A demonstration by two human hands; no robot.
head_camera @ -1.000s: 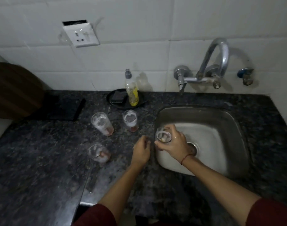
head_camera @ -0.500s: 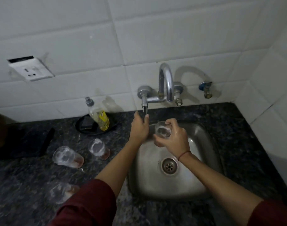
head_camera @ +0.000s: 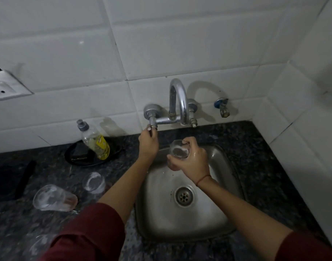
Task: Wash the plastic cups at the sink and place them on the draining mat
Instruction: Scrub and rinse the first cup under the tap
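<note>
My right hand (head_camera: 192,160) grips a clear plastic cup (head_camera: 178,150) over the back of the steel sink (head_camera: 214,221), below the curved spout (head_camera: 178,98). My left hand (head_camera: 148,143) pinches the tap handle (head_camera: 152,127) at the left end of the tap. No water stream shows. Three more clear cups stand on the dark counter to the left: one near the sink (head_camera: 93,180), one further left (head_camera: 54,197), and one at the bottom left (head_camera: 40,243), partly hidden by my sleeve.
A dish-soap bottle (head_camera: 94,140) leans on a black dish (head_camera: 80,160) with a dark sponge behind the cups. A dark mat (head_camera: 8,178) lies at the far left. A wall socket (head_camera: 5,87) and a second small tap (head_camera: 222,108) are on the tiles. A tiled wall closes the right side.
My left hand rose from the counter edge to the tap handle. My right hand carried the cup from the sink's left rim to under the spout. The view shifted right.
</note>
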